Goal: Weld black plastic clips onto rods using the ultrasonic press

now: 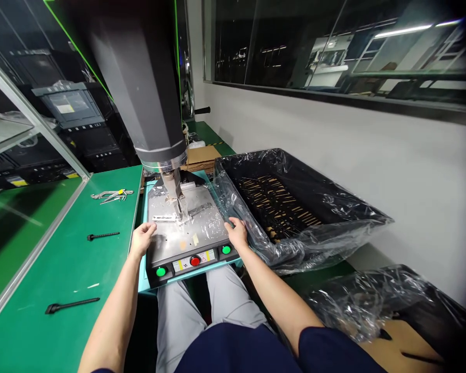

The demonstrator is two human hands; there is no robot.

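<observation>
My left hand (143, 238) is closed at the left edge of a press's metal base plate (178, 241). Whatever its curled fingers pinch, if anything, is hidden. Opposite it, my right hand (236, 231) is closed at the plate's right edge, its fingertips pressed together; I cannot make out anything in them. Between the hands, the press's metal tool (173, 189) comes down over a small slotted metal fixture (164, 218). Along the base's front are a left green button (160, 271), a red button (194, 261) and a right green button (226, 249).
Two black ribbed strips with wider heads, one nearer (73, 304) and one farther (103, 236), lie on the green table (101, 269) near pliers (112, 195). A plastic-lined black tray (334, 199) at right holds many dark pieces. Another lined box (396, 321) stands lower right.
</observation>
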